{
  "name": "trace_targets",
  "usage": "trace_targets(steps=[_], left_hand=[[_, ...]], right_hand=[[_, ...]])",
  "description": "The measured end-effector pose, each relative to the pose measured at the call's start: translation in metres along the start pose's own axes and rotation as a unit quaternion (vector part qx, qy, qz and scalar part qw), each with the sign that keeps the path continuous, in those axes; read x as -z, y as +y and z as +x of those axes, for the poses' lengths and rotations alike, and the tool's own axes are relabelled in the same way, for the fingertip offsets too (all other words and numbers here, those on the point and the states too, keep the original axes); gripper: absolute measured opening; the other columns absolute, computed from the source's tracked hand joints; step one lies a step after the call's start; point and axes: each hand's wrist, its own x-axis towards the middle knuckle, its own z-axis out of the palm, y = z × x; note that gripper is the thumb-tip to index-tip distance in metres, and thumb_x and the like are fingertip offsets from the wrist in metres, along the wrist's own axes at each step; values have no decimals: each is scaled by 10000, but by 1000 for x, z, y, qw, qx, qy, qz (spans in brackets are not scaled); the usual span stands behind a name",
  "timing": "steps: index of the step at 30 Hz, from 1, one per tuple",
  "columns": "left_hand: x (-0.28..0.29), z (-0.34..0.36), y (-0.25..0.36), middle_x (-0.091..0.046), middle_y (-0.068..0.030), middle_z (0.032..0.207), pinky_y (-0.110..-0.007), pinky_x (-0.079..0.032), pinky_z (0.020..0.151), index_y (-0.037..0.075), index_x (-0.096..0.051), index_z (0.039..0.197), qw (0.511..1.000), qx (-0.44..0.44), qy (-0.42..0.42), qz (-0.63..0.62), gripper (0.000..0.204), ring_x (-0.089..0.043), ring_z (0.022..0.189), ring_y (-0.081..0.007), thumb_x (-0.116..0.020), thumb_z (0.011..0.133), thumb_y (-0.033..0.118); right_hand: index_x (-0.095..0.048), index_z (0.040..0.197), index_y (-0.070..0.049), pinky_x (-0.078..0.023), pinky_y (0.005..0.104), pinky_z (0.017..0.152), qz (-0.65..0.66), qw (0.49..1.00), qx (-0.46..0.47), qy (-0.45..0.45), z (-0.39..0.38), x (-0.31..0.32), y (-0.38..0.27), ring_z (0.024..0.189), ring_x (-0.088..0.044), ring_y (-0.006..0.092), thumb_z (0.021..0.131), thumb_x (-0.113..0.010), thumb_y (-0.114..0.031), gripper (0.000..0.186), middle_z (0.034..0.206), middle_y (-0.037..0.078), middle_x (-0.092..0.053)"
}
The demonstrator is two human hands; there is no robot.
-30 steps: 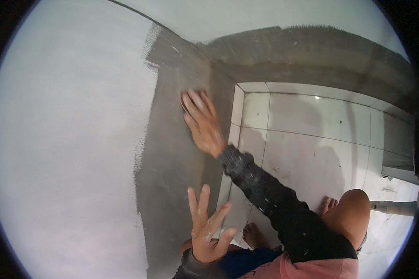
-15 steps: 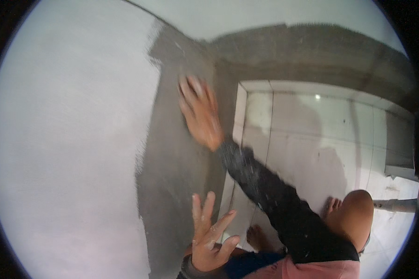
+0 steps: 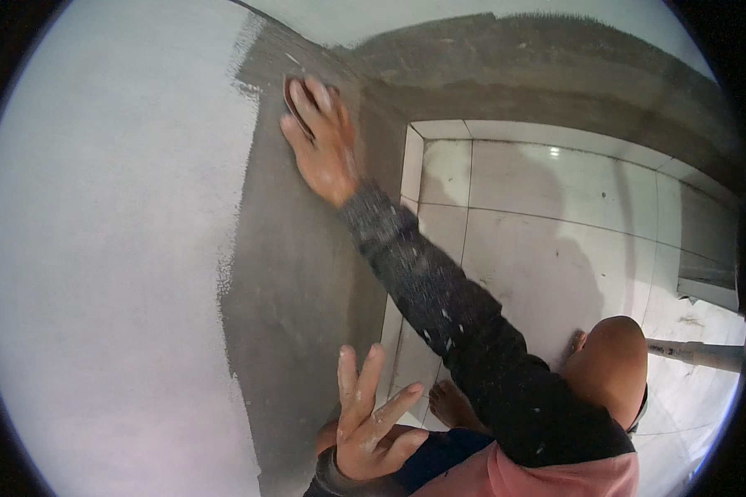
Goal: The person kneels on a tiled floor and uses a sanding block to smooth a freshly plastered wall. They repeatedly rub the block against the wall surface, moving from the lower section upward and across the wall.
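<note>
My right hand [image 3: 322, 141] reaches up against the grey unpainted band [image 3: 282, 273] of the wall, near the corner, pressing a thin brown sheet or pad [image 3: 290, 93] under its fingers, which mostly hide it. My left hand [image 3: 373, 418] is low in the view, open, fingers spread and dusted with white powder, holding nothing, in front of the grey band. The white painted wall [image 3: 116, 248] lies left of the band, with a ragged edge between them.
A tiled floor [image 3: 539, 257] with tile skirting [image 3: 539, 132] lies right and below. My bare foot [image 3: 448, 402] and bent knee [image 3: 605, 364] are at lower right, beside a pale pipe [image 3: 692, 354]. A grey band [image 3: 539, 62] runs along the back wall, and a ledge [image 3: 704, 290] sits at right.
My right hand has moved up and left along the grey band toward the corner, the brown pad now showing at its fingers. My left hand stays low with fingers spread. The view has shifted slightly.
</note>
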Motion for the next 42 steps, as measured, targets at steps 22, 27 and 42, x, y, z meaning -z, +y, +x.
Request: trace_targets(steps=[22, 27, 42], left_hand=[[-11, 10, -3, -299, -250, 1647, -625, -103, 1212, 98, -678, 1354, 999, -33, -30, 21, 554, -116, 1563, -458, -655, 961, 488], [-18, 17, -3, -332, -262, 1628, -618, -72, 1214, 112, -674, 1367, 998, -44, -25, 22, 690, -118, 1565, -453, -511, 974, 656], [-7, 3, 29, -494, -252, 1517, -660, -103, 1220, 80, -757, 1151, 987, -20, 138, 83, 869, -222, 1513, -516, -109, 1053, 650]], right_hand=[[-542, 1466, -115, -289, 550, 1160, 22, 998, -61, 28, -6, -2, -17, 1369, -366, 421, 1062, -469, -335, 466, 1461, 177, -452], [-581, 1412, -100, -298, 545, 1149, -30, 997, -57, 41, -22, -6, -20, 1336, -383, 407, 1060, -476, -348, 443, 1445, 160, -467], [-491, 1503, -111, -306, 533, 1164, -40, 997, -72, -12, 10, 11, -7, 1397, -367, 387, 1054, -487, -335, 501, 1514, 155, -414]])
